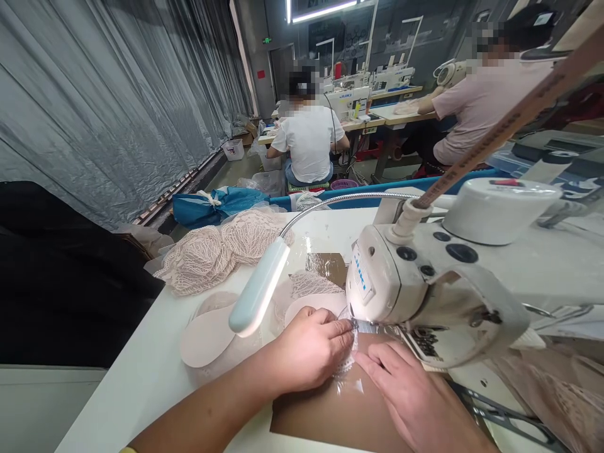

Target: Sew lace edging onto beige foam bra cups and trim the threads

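My left hand (315,350) is closed, its fingers bunched on a strip of white lace (346,365) close to the sewing machine's (375,277) needle area. The needle itself is hidden behind fingers and machine head. On the lace's right edge, my right hand (401,380) pinches with thumb and forefinger over a glossy brown sheet (325,415). A pale, smooth cup-shaped piece (314,305) lies just beyond my left hand, with patterned lace (314,283) behind it. Another pale cup piece (207,336) rests left of my left forearm.
A lamp (259,286) on a bendy metal neck hangs left of the machine head. Stacked beige lace cups (202,255) lie at the table's (136,377) far left edge. Sheer brownish fabric (552,390) lies at right. Two people sit at sewing machines farther off.
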A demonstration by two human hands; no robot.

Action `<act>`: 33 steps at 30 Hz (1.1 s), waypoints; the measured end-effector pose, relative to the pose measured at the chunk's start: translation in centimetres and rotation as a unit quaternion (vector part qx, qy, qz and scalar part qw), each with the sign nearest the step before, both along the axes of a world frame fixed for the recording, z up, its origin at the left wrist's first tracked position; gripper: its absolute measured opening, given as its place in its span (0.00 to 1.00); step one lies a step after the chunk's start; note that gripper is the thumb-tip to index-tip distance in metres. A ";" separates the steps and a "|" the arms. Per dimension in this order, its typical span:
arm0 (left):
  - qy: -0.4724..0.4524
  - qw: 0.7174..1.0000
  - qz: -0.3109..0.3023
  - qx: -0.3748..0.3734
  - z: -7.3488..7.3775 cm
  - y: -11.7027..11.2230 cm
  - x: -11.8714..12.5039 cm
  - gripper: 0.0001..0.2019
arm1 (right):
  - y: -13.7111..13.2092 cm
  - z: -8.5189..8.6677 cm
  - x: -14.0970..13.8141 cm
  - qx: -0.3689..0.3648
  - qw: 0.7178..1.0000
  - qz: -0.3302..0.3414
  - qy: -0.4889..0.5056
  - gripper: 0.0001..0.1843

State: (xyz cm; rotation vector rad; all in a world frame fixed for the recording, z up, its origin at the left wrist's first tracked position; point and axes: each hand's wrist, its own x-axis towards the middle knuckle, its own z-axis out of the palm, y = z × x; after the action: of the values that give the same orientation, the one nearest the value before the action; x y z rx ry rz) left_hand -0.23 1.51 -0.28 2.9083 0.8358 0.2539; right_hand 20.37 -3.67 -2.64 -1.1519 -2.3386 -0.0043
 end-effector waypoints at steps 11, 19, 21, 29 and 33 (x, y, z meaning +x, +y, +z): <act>-0.023 0.998 0.048 -0.020 0.2 0.0 -0.1 0.11 | 0.5 -1.6 1.2 0.070 0.988 -0.073 -0.115 0.27; -0.014 0.999 -0.035 0.012 -0.2 0.0 -0.7 0.10 | 0.2 -0.2 0.7 -0.029 0.998 0.015 -0.054 0.25; 0.001 0.997 -0.059 0.041 -0.4 0.1 -0.8 0.11 | 0.2 0.2 0.2 -0.026 0.999 0.015 -0.032 0.26; 0.001 0.995 -0.081 0.053 -1.1 0.2 -1.1 0.14 | 0.0 1.2 -0.5 -0.018 1.000 0.008 0.018 0.24; -0.005 0.999 -0.044 0.025 -1.3 -0.4 -0.7 0.14 | 0.0 1.0 0.0 -0.023 0.999 0.003 0.026 0.24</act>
State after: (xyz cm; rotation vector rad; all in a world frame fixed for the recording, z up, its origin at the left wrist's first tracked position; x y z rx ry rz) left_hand -0.97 1.15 -1.57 2.9784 0.7082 0.2857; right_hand 20.33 -3.63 -1.60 -1.1545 -2.3070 0.0819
